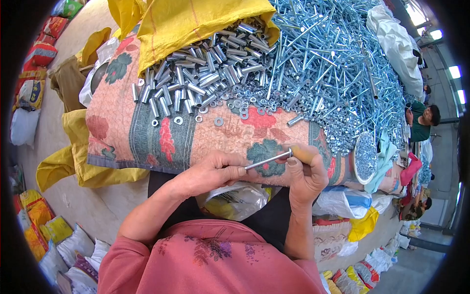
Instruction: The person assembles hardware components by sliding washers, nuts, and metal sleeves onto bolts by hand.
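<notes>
A long silvery bolt (267,160) is held level between my two hands, just over the near edge of the cloth-covered table. My left hand (210,171) pinches the bolt's left end between thumb and fingers. Fingers of my right hand (307,175) are closed at its right end, where a small round flange shows, either a head or a washer; which one I cannot tell. Something yellowish covers one of the right fingers. Beyond my hands lie metal sleeves (210,76), loose washers (219,121) and small nuts (338,125).
A big heap of long bolts (323,54) fills the far right. A yellow woven sack (196,24) spills the sleeves. An oval white-rimmed container (364,180) of small parts stands at the right. Filled sacks (39,54) line the left; other people sit farther right.
</notes>
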Demonstrator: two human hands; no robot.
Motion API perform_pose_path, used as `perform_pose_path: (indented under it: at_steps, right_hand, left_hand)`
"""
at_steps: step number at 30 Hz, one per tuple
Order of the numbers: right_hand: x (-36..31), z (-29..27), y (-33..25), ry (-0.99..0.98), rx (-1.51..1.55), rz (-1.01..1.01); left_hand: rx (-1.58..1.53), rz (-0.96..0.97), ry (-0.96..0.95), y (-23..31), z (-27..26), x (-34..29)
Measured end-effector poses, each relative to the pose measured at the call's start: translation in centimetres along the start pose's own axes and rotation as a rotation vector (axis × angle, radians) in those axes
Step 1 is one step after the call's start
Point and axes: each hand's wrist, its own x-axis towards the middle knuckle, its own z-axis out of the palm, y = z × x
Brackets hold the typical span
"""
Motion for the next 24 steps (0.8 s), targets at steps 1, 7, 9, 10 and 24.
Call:
perform_pose_path:
  at_steps: [1, 7, 9, 10, 24]
  right_hand:
    - [0.1, -0.2, -0.2, -0.023, -0.043, -0.038]
    - [0.9, -1.9, -1.6, -0.201, 0.182, 0.345]
    - [0.9, -2.3, -1.5, -0.301, 0.311, 0.474]
    - [0.7, -2.3, -1.5, -0.287, 0.348, 0.551]
    - [0.4, -0.9, -1.5, -0.268, 0.269, 0.626]
  left_hand:
    - [-0.032, -0.073, -0.05, 0.3, -0.1, -0.1]
    - [-0.204, -0.204, -0.271, 0.3, -1.3, -0.7]
    - [-0.113, -0.182, -0.258, 0.8, -1.3, -0.8]
    - [-0.02, -0.16, -0.243, 0.9, -1.3, -0.8]
    - [0.164, 0.265, 0.157, -0.1, 1.6, -0.1]
